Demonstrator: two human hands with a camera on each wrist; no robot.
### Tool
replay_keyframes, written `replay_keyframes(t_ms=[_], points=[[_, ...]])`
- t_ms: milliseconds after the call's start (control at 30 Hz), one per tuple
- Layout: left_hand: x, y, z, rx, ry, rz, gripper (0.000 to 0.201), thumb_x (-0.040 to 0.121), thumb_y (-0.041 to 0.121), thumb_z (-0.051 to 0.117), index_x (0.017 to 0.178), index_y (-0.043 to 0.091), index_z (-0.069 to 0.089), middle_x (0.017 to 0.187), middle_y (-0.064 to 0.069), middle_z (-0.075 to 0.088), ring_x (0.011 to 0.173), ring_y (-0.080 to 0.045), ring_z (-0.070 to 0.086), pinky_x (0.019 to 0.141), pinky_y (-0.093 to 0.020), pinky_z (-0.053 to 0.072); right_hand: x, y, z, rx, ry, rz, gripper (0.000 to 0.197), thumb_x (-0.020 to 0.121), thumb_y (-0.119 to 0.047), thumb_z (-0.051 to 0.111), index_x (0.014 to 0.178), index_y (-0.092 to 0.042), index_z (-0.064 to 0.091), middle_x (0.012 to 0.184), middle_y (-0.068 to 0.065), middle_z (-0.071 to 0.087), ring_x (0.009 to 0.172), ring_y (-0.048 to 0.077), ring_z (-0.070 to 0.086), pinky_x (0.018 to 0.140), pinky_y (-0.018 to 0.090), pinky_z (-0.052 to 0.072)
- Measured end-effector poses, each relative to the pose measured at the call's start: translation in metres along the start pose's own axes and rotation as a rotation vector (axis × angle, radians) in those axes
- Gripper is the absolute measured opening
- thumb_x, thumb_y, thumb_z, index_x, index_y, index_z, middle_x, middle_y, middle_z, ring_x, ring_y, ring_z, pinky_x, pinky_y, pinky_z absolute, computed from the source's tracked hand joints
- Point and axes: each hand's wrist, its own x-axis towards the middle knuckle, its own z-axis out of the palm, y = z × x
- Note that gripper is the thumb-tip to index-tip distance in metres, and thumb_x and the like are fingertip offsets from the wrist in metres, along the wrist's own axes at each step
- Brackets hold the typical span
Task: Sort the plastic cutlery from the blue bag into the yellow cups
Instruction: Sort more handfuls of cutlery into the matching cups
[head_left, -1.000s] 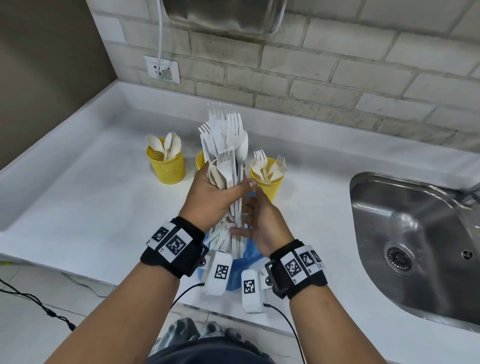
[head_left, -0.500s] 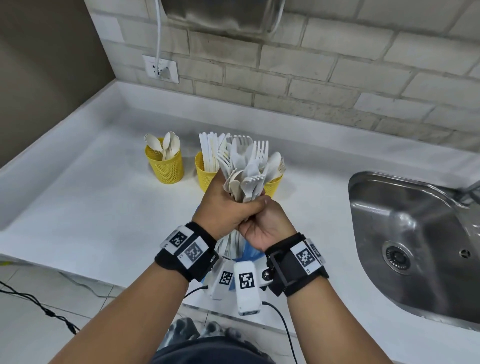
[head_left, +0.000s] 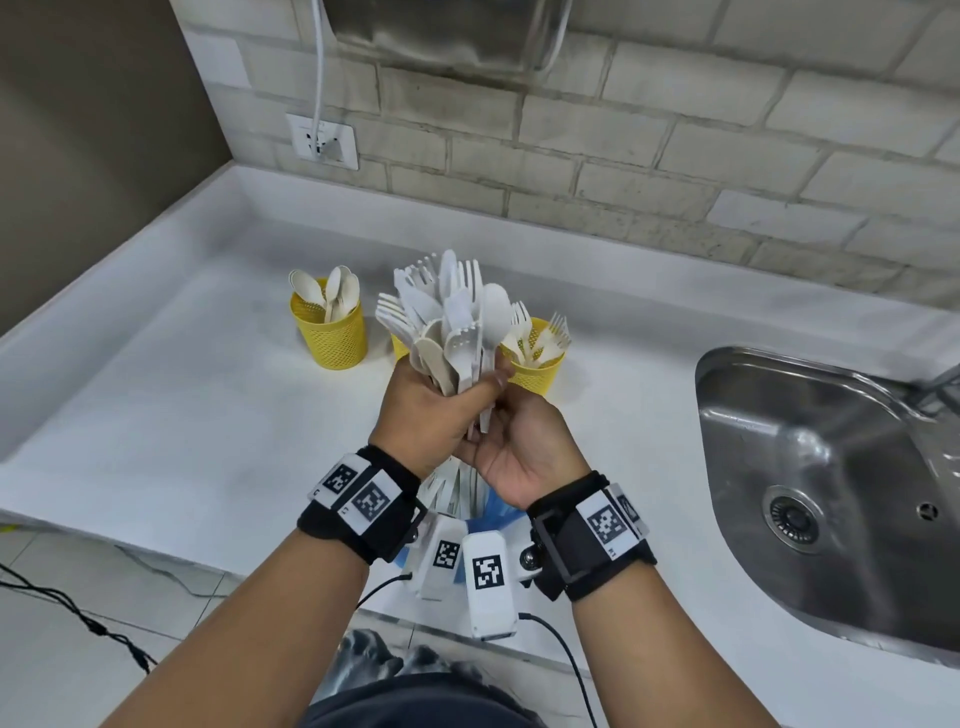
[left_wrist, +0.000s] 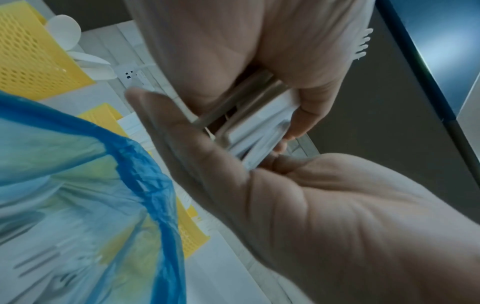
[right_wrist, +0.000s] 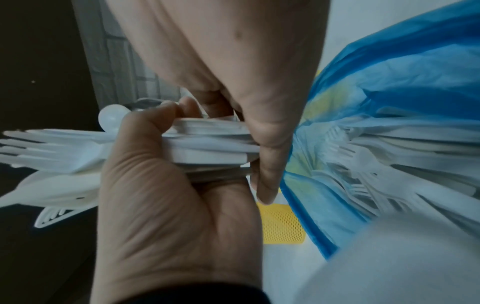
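A mixed bundle of white plastic cutlery (head_left: 452, 332) is gripped upright in the left hand (head_left: 431, 410). Handle ends are pinched by the right hand (head_left: 519, 447). The yellow mesh cups (head_left: 330, 332) stand just beyond; the fork cup (head_left: 537, 364) is nearest the right hand.

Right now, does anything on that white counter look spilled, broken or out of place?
Nothing looks spilled or broken. The only untidy thing is the mixed bundle of white plastic forks and spoons gripped in the left hand, unsorted. The yellow mesh cups stand upright.

No readable words, brands or numbers anywhere; only black-and-white square code markers on the wrist bands (head_left: 370, 503) and on the white camera housings (head_left: 487, 571).
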Motion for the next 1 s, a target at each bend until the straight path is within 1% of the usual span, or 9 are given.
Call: replay_keyframes(t_ms=[133, 233, 300, 467, 600, 700, 767, 867, 1000], points=[[0.006, -0.001, -0.011, -0.014, -0.031, -0.043, 0.018, 0.087, -0.005, 0.072, 0.094, 0.01, 0.077, 0.095, -0.006, 0.079, 0.092, -0.02, 0.076, 0.085, -0.036, 0.06, 0.003, 0.002, 0.0, -0.125, 0.053, 0.006, 0.03, 0.106, -0.016, 0.044, 0.123, -0.006, 0.066, 0.113, 0.019, 0.072, 0.091, 0.028, 0.071, 0.084, 0.044, 0.06], [0.01, -0.002, -0.024, 0.006, -0.055, -0.022, 0.022, 0.09, -0.004, 0.071, 0.093, 0.017, 0.078, 0.095, -0.007, 0.079, 0.094, -0.024, 0.076, 0.087, -0.037, 0.061, 0.007, -0.002, 0.003, -0.212, 0.093, -0.049, 0.025, 0.104, -0.015, 0.048, 0.112, -0.008, 0.07, 0.1, 0.015, 0.066, 0.082, 0.024, 0.064, 0.08, 0.04, 0.055], [0.012, -0.002, -0.032, 0.035, -0.068, 0.0, 0.016, 0.09, -0.001, 0.073, 0.098, 0.012, 0.077, 0.095, -0.006, 0.079, 0.095, -0.023, 0.076, 0.089, -0.036, 0.06, 0.007, -0.008, 0.007, -0.276, 0.102, -0.133, 0.023, 0.102, -0.015, 0.053, 0.106, -0.01, 0.075, 0.095, 0.011, 0.067, 0.084, 0.024, 0.064, 0.081, 0.039, 0.052], [0.018, 0.001, -0.054, 0.107, -0.094, 0.03, 0.019, 0.09, 0.007, 0.077, 0.108, 0.011, 0.075, 0.1, 0.002, 0.079, 0.098, -0.01, 0.074, 0.086, -0.022, 0.055, 0.003, -0.029, 0.033, -0.484, 0.108, -0.402, 0.028, 0.098, -0.003, 0.05, 0.113, -0.008, 0.072, 0.12, 0.019, 0.072, 0.101, 0.03, 0.069, 0.093, 0.044, 0.054], [0.022, 0.0, -0.072, 0.144, -0.107, 0.003, 0.017, 0.088, 0.011, 0.079, 0.097, 0.025, 0.074, 0.089, 0.009, 0.077, 0.087, -0.004, 0.072, 0.08, -0.021, 0.054, 0.009, -0.032, 0.056, -0.711, 0.105, -0.502, 0.024, 0.089, -0.01, 0.059, 0.104, -0.013, 0.078, 0.108, 0.014, 0.076, 0.102, 0.03, 0.07, 0.085, 0.04, 0.056], [0.027, -0.006, -0.087, 0.157, -0.126, -0.005, 0.014, 0.089, 0.007, 0.076, 0.089, 0.021, 0.075, 0.077, 0.007, 0.075, 0.073, -0.007, 0.069, 0.069, -0.028, 0.052, 0.015, -0.025, 0.067, -0.849, 0.094, -0.514, 0.016, 0.088, -0.015, 0.063, 0.092, -0.017, 0.078, 0.1, 0.006, 0.077, 0.092, 0.019, 0.071, 0.086, 0.039, 0.056], [0.031, -0.008, -0.096, 0.165, -0.138, -0.001, 0.014, 0.089, 0.005, 0.075, 0.089, 0.019, 0.074, 0.07, 0.011, 0.073, 0.065, -0.004, 0.066, 0.064, -0.024, 0.049, 0.021, -0.018, 0.072, -0.94, 0.095, -0.522, 0.015, 0.086, -0.02, 0.066, 0.093, -0.012, 0.077, 0.102, 0.008, 0.076, 0.09, 0.018, 0.071, 0.087, 0.041, 0.057], [0.036, -0.01, -0.107, 0.166, -0.14, 0.009, 0.015, 0.091, 0.009, 0.076, 0.093, 0.024, 0.073, 0.073, 0.016, 0.073, 0.069, -0.001, 0.067, 0.066, -0.019, 0.05, 0.026, -0.012, 0.079, -0.998, 0.07, -0.536, 0.012, 0.091, -0.014, 0.068, 0.099, -0.006, 0.074, 0.1, 0.012, 0.075, 0.085, 0.015, 0.072, 0.088, 0.044, 0.059], [0.042, -0.014, -0.124, 0.19, -0.094, 0.038, 0.023, 0.09, 0.007, 0.075, 0.106, 0.024, 0.072, 0.091, 0.022, 0.074, 0.09, 0.001, 0.07, 0.078, -0.017, 0.051, 0.029, -0.005, 0.092, -1.01, 0.054, -0.564, 0.014, 0.093, -0.003, 0.066, 0.099, -0.012, 0.075, 0.099, 0.001, 0.077, 0.086, 0.01, 0.072, 0.084, 0.034, 0.058]])
